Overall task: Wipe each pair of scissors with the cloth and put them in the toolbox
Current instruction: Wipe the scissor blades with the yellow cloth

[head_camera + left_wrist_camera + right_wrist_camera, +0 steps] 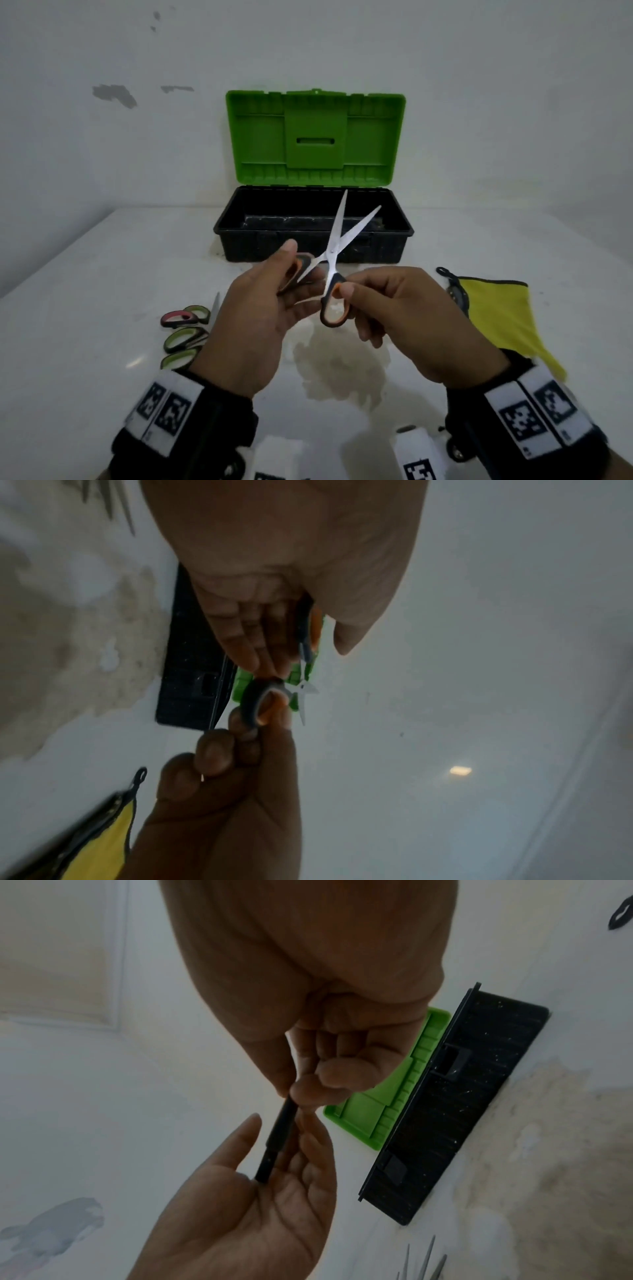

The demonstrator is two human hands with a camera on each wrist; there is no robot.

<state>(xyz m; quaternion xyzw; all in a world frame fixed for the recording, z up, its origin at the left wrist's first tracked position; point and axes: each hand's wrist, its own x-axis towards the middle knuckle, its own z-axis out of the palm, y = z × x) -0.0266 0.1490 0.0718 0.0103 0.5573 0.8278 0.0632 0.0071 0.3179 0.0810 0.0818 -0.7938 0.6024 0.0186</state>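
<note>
Both my hands on orange-handled scissors (334, 270), blades splayed, held above bench (102, 274) in front of open toolbox (313, 233). Left hand (260, 318) grips one handle loop; right hand (400, 315) pinches other loop. Yellow cloth (496, 315) lies on bench, right. Other scissors (185, 332) lie left.

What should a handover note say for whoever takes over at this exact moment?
Left hand: holds one handle of the orange-handled scissors.
Right hand: pinches the other handle; blades spread open, raised in front of the toolbox.
Toolbox: lid up; no scissors visible in it.
Yellow cloth: flat on the table to the right, untouched by either hand.
Other scissors: waiting on the table to the left.
Done: nothing boxed yet.
Left: wipe this pair, box it, then the rest.
</note>
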